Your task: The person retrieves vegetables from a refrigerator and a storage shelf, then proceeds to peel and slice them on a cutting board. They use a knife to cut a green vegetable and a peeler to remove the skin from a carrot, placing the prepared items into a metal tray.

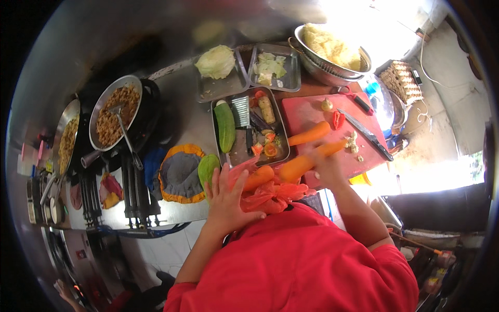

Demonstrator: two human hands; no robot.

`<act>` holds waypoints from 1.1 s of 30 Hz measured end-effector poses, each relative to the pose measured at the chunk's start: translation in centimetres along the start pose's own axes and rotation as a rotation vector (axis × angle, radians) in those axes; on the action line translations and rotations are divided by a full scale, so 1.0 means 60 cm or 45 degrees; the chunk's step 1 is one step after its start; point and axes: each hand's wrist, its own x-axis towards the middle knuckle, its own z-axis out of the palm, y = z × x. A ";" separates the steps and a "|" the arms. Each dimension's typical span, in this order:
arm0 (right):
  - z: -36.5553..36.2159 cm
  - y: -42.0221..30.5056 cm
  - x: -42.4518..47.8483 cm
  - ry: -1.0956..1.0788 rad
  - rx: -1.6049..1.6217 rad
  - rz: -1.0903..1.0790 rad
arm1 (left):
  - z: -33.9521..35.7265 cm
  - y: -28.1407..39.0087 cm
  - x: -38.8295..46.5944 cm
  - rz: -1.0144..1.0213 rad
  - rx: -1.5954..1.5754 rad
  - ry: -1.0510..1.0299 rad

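In my right hand (pixel 326 167) is a carrot (pixel 298 165), slightly blurred, held over the edge of a red cutting board (pixel 302 111). My left hand (pixel 228 195) lies with fingers spread on a red plastic bag (pixel 269 197), beside a green cucumber-like vegetable (pixel 209 168). Another carrot (pixel 260 177) pokes out of the bag, and one more carrot (pixel 312 132) lies across the board's left edge. On the board are a knife (pixel 366 134), a red pepper piece (pixel 338 120), a small onion (pixel 327 104) and pale garlic-like pieces (pixel 352 142).
A metal tray (pixel 286 132) holds a cucumber (pixel 225 126), a crinkle cutter (pixel 241 113) and vegetable pieces. Behind stand trays with lettuce (pixel 216 62) and a colander (pixel 366 66) of noodles. Pans of food (pixel 117 113) are at left; an orange-edged cloth (pixel 181 175) lies nearer. Another person's hand (pixel 62 288) shows lower left.
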 end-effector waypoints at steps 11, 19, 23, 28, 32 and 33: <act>-0.129 0.070 0.036 0.373 0.186 0.583 | 0.101 -0.050 0.008 0.354 0.096 0.259; -0.032 0.103 -0.091 -0.592 -1.226 -0.736 | 0.118 -0.054 0.038 0.465 0.103 0.319; -0.028 0.133 -0.060 -0.543 -1.257 -0.899 | 0.099 -0.035 0.043 0.271 -0.057 0.118; -0.043 0.092 -0.082 -0.410 -0.971 -0.933 | 0.085 -0.044 0.054 -0.330 -0.850 -0.193; -0.069 0.083 -0.086 -0.463 -0.972 -0.935 | 0.117 -0.042 0.076 -0.458 -0.488 -0.114; -0.074 0.083 -0.083 -0.476 -0.978 -0.955 | 0.117 -0.033 0.079 -0.416 -0.351 -0.066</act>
